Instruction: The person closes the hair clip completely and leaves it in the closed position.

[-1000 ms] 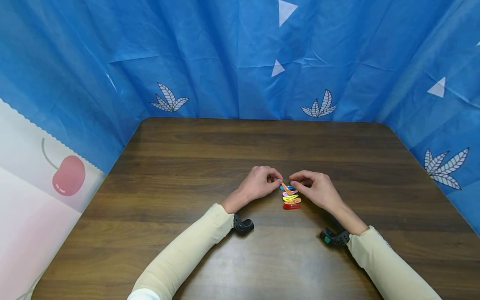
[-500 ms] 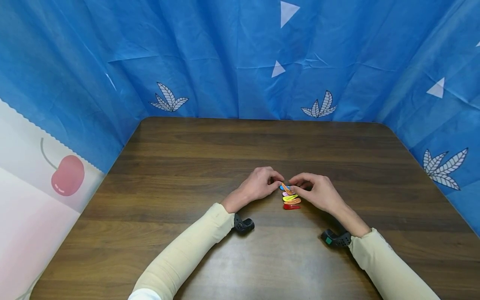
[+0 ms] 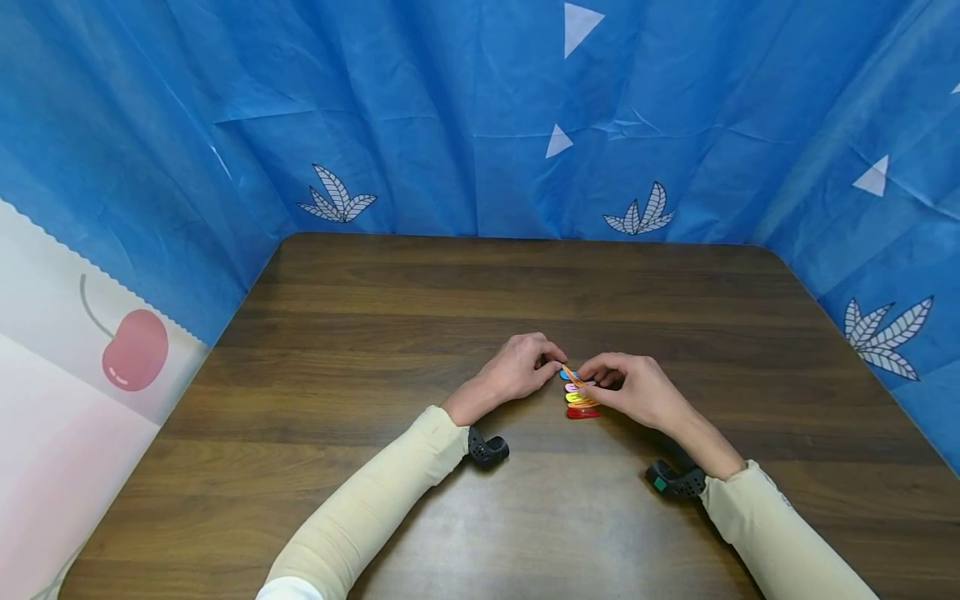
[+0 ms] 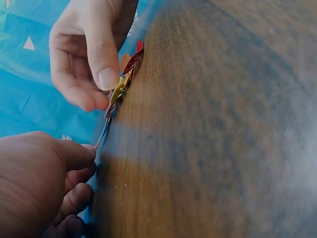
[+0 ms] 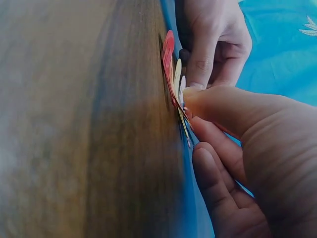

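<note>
An orange snap hair clip [image 3: 572, 377] lies slantwise over a column of hair clips on the table. My left hand [image 3: 516, 365] pinches its far end between thumb and forefinger. From the other side, my right hand [image 3: 637, 385] has its thumb and forefinger around the near end, the thumb tip right at the clip. Below it the column shows a blue clip [image 3: 567, 375], a pink clip [image 3: 571, 387], a yellow clip [image 3: 573, 397], another orange clip [image 3: 582, 406] and a red clip [image 3: 582, 413]. The right thumb partly hides the yellow and lower orange ones.
The clips lie on a brown wooden table [image 3: 420, 292]. A blue curtain [image 3: 420, 117] hangs behind its far edge and along both sides. Black wrist devices sit at the left wrist [image 3: 487, 450] and the right wrist [image 3: 677, 481].
My right hand has moved slightly down and toward the clips, its thumb coming onto the near end of the slanted orange clip. My left hand has barely moved and keeps its pinch.
</note>
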